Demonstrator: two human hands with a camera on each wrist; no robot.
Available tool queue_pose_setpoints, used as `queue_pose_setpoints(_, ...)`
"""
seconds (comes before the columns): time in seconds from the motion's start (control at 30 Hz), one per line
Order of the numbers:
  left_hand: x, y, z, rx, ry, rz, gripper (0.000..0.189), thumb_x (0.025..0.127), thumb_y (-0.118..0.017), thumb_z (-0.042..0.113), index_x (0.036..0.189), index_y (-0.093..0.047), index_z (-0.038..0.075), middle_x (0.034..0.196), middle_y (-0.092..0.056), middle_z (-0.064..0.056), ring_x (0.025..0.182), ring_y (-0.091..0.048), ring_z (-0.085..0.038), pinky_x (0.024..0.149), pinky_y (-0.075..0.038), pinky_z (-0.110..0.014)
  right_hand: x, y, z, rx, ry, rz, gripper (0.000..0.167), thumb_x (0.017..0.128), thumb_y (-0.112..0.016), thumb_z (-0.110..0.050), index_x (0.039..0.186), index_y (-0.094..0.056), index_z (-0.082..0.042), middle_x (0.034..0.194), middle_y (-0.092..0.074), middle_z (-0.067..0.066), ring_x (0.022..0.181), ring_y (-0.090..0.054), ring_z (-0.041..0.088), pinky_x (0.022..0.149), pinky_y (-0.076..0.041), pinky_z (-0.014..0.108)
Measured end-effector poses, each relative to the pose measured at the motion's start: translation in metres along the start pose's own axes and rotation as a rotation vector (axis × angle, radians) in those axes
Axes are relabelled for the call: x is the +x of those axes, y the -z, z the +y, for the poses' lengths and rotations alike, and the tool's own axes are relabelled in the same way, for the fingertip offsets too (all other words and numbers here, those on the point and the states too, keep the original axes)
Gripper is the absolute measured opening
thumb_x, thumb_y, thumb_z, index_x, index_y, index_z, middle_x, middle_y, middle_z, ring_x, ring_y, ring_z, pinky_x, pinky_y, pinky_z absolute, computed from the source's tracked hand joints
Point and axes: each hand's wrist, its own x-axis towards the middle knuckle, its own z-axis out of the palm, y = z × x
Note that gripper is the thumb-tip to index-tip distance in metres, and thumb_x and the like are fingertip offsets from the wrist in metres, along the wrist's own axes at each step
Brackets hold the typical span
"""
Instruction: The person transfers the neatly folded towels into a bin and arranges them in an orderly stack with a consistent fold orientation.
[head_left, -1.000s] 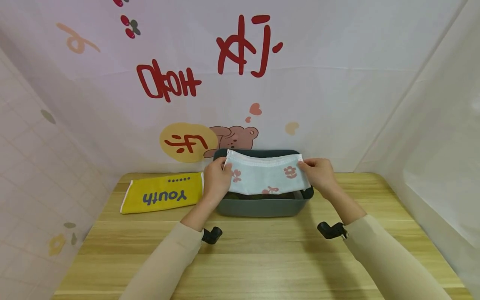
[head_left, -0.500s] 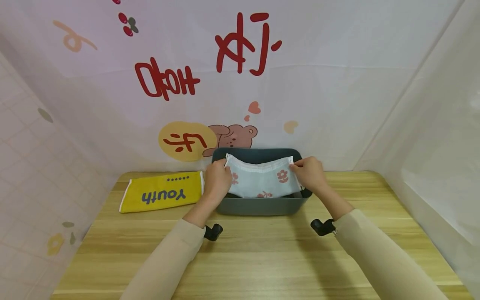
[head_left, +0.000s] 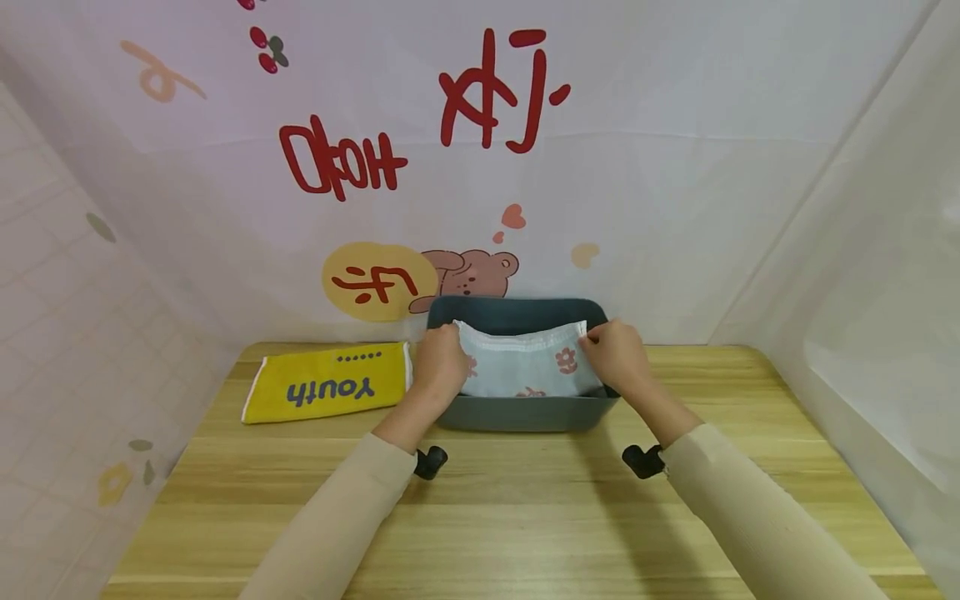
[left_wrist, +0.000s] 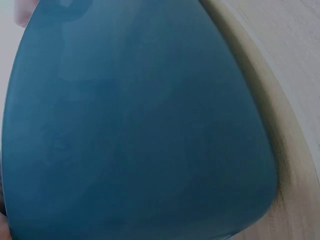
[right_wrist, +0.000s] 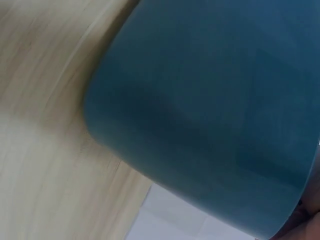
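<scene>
A pale blue towel (head_left: pixel 517 371) with pink flowers and a white hem hangs inside the dark teal bin (head_left: pixel 525 414), its lower part hidden behind the front wall. My left hand (head_left: pixel 441 360) grips its upper left corner over the bin's left end. At the opposite corner, my right hand (head_left: pixel 617 354) pinches the towel between thumb and fingers. Both wrist views are mostly filled by the bin's outer wall (left_wrist: pixel 140 120), and only slivers of fingers show at their edges.
Left of the bin lies a yellow folded towel (head_left: pixel 330 385) printed "Youth", its right end close to my left hand. The wooden table (head_left: pixel 525 517) extends toward me. A white printed backdrop (head_left: pixel 637 192) stands right behind the bin.
The blue towel has gone down into the bin, and its lower edge is now behind the front wall. My right hand has moved left and slightly down; the towel's top edge sags between the hands.
</scene>
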Motion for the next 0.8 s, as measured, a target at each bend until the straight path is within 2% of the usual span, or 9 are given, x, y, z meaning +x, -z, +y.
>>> queue_pose_setpoints(0.17,0.0,0.0,0.001,0.041,-0.017,0.004,0.028,0.091,-0.076,-0.007,0.117,-0.069,-0.015,0.082,-0.073,-0.018,0.061,-0.072,-0.022,0.057,-0.058,-0.029,-0.004,0.001,-0.002,-0.068,0.067,0.005,0.052,0.099,-0.057,0.004,0.059,-0.032,-0.017,0.055,-0.023,-0.003,0.052,-0.024,0.014,0.053,-0.025,0.032)
queue_pose_setpoints(0.27,0.0,0.0,0.002,0.057,-0.035,0.013,0.028,0.092,-0.073,-0.008,0.12,-0.068,-0.015,0.093,-0.068,-0.023,0.061,-0.07,-0.022,0.056,-0.057,-0.028,-0.006,0.003,-0.002,-0.094,0.1,0.009,0.037,0.098,-0.057,0.006,0.063,-0.051,-0.004,0.054,-0.036,0.002,0.05,-0.028,0.015,0.052,-0.027,0.032)
queue_pose_setpoints(0.33,-0.001,0.001,0.002,0.036,-0.036,0.007,0.034,0.094,-0.069,-0.009,0.127,-0.065,-0.015,0.101,-0.064,-0.026,0.065,-0.07,-0.024,0.059,-0.058,-0.029,-0.007,0.006,-0.001,-0.101,0.118,0.021,0.024,0.098,-0.057,0.006,0.076,-0.066,0.006,0.056,-0.047,0.009,0.051,-0.034,0.016,0.054,-0.029,0.033)
queue_pose_setpoints(0.4,-0.002,0.003,0.003,-0.005,-0.027,0.001,0.038,0.097,-0.065,-0.01,0.133,-0.06,-0.016,0.108,-0.062,-0.029,0.072,-0.072,-0.028,0.066,-0.061,-0.032,-0.008,0.009,-0.001,-0.1,0.144,0.031,0.018,0.098,-0.057,0.006,0.096,-0.074,0.012,0.065,-0.061,0.018,0.05,-0.041,0.02,0.054,-0.034,0.035)
queue_pose_setpoints(0.43,-0.002,0.004,0.003,-0.014,-0.028,0.006,0.038,0.097,-0.063,-0.01,0.135,-0.059,-0.017,0.111,-0.062,-0.031,0.079,-0.072,-0.031,0.072,-0.062,-0.035,-0.008,0.011,-0.001,-0.096,0.154,0.031,0.02,0.098,-0.057,0.005,0.102,-0.074,0.014,0.072,-0.065,0.023,0.05,-0.045,0.022,0.054,-0.036,0.036)
queue_pose_setpoints(0.53,-0.004,0.009,0.004,-0.035,-0.043,0.03,0.038,0.099,-0.059,-0.009,0.137,-0.058,-0.016,0.12,-0.062,-0.033,0.101,-0.069,-0.039,0.092,-0.059,-0.044,-0.009,0.016,0.001,-0.078,0.172,0.035,0.023,0.1,-0.056,0.004,0.111,-0.072,0.016,0.091,-0.072,0.031,0.06,-0.062,0.031,0.062,-0.052,0.044)
queue_pose_setpoints(0.6,-0.005,0.013,0.004,-0.029,-0.066,0.054,0.037,0.1,-0.058,-0.008,0.136,-0.059,-0.016,0.125,-0.063,-0.032,0.113,-0.066,-0.042,0.1,-0.055,-0.048,-0.01,0.019,0.002,-0.054,0.176,0.038,0.025,0.1,-0.057,0.004,0.116,-0.07,0.017,0.099,-0.072,0.032,0.069,-0.069,0.036,0.069,-0.057,0.05)
queue_pose_setpoints(0.67,-0.006,0.017,0.004,-0.019,-0.088,0.08,0.037,0.099,-0.059,-0.007,0.136,-0.061,-0.014,0.129,-0.063,-0.031,0.118,-0.063,-0.044,0.103,-0.053,-0.05,-0.01,0.021,0.003,-0.032,0.177,0.049,0.026,0.101,-0.058,0.003,0.12,-0.068,0.017,0.102,-0.073,0.032,0.075,-0.071,0.038,0.073,-0.058,0.053)
queue_pose_setpoints(0.8,-0.009,0.027,0.004,-0.024,-0.125,0.124,0.037,0.099,-0.061,-0.007,0.135,-0.063,-0.012,0.132,-0.064,-0.03,0.121,-0.063,-0.044,0.101,-0.054,-0.051,-0.01,0.023,0.003,0.002,0.198,0.075,0.03,0.1,-0.059,0.002,0.126,-0.064,0.016,0.1,-0.074,0.03,0.075,-0.072,0.038,0.071,-0.058,0.053)
